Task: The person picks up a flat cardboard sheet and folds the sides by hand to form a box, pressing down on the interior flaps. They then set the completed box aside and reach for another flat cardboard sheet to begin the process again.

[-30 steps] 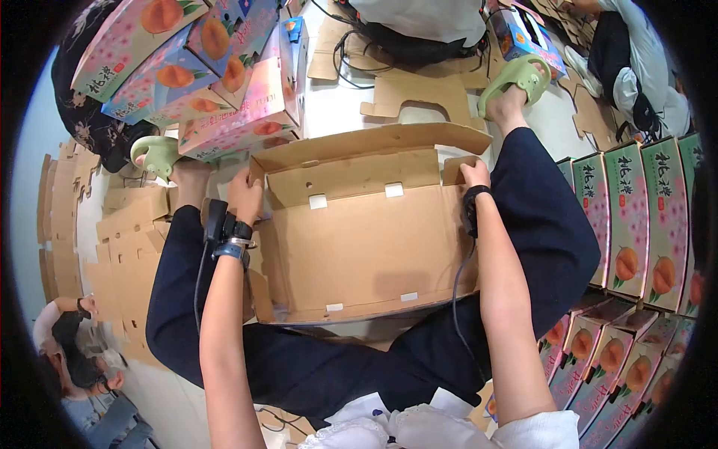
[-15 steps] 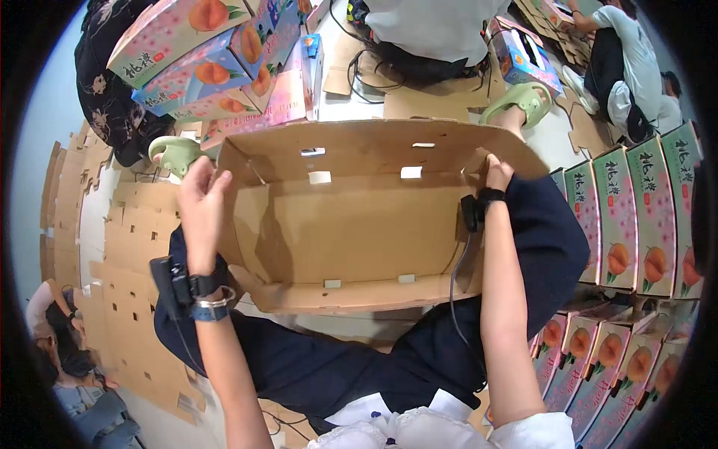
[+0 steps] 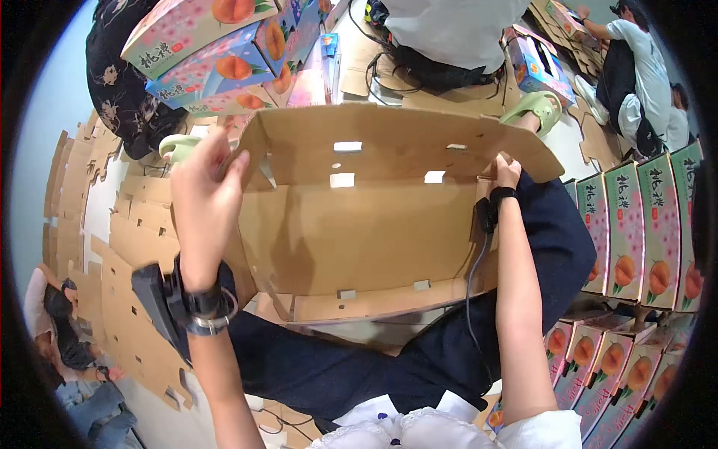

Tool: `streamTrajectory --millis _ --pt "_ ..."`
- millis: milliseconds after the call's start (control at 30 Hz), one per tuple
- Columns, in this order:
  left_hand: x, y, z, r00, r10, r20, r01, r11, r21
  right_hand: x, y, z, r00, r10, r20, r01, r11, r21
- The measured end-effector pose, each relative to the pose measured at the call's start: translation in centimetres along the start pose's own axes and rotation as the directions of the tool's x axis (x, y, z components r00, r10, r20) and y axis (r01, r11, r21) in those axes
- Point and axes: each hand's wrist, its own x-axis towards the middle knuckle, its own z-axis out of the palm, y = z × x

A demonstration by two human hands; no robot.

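Observation:
An open cardboard box (image 3: 359,232), its plain brown inside facing me, lies between my legs, with small slots along its far and near walls. My left hand (image 3: 206,194) is at the box's far left corner, its fingers and thumb closed on the upper edge of the left side. At the right end, my right hand (image 3: 507,172) pinches a flap by the far right corner. Both wrists carry black devices with straps; a cable runs from the right one.
Printed peach boxes (image 3: 217,67) are stacked at the far left, and rows of them (image 3: 624,232) stand at the right. Flat cardboard sheets (image 3: 127,299) cover the left floor. A person (image 3: 449,30) sits ahead; other people are at the far right and lower left.
My left hand has come closer to the camera and now closes on the box's left edge. The box's left end is raised and tilted. My right hand keeps its place at the flap.

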Motion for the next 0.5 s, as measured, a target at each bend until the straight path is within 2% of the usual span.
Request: streamTrajectory --millis 33,67,100,167,200,300,333,400,500 --pt "1.0 -0.9 0.4 0.997 0.072 0.001 -0.072 0.997 0.028 -0.9 -0.8 0.4 0.995 -0.067 -0.078 0.067 0.998 0.003" --pt "2.1 -2.0 0.9 0.989 0.145 0.004 -0.145 0.988 0.058 -0.3 0.2 0.9 0.980 -0.112 -0.161 0.103 0.992 -0.069" --pt "3.1 -3.1 1.6 0.989 0.144 0.007 -0.145 0.987 0.064 0.3 1.2 1.1 0.982 -0.107 -0.158 0.098 0.993 -0.066" --pt "5.1 -5.1 3.1 0.995 0.059 0.086 -0.052 0.996 -0.078 1.4 2.6 1.1 0.987 -0.125 -0.103 0.146 0.962 0.230" --pt "6.0 -5.3 3.7 0.994 0.063 0.089 -0.056 0.995 -0.077 1.5 2.6 1.1 0.979 -0.149 -0.139 0.180 0.953 0.244" --pt "8.0 -4.7 5.7 0.987 0.105 0.117 -0.095 0.991 -0.092 2.0 2.3 0.1 0.975 -0.122 -0.188 0.153 0.975 0.162" --pt "8.7 -3.5 6.0 0.980 0.183 0.080 -0.181 0.983 -0.028 2.3 2.1 0.0 0.980 -0.087 -0.180 0.126 0.967 0.221" --pt "9.9 -1.4 6.4 0.949 0.314 0.009 -0.314 0.948 0.057 2.7 1.6 0.1 0.982 -0.090 -0.169 0.127 0.965 0.227" --pt "11.4 -0.1 5.5 0.946 0.315 0.075 -0.316 0.949 -0.004 2.6 0.6 0.3 0.980 -0.089 -0.177 0.120 0.978 0.170"
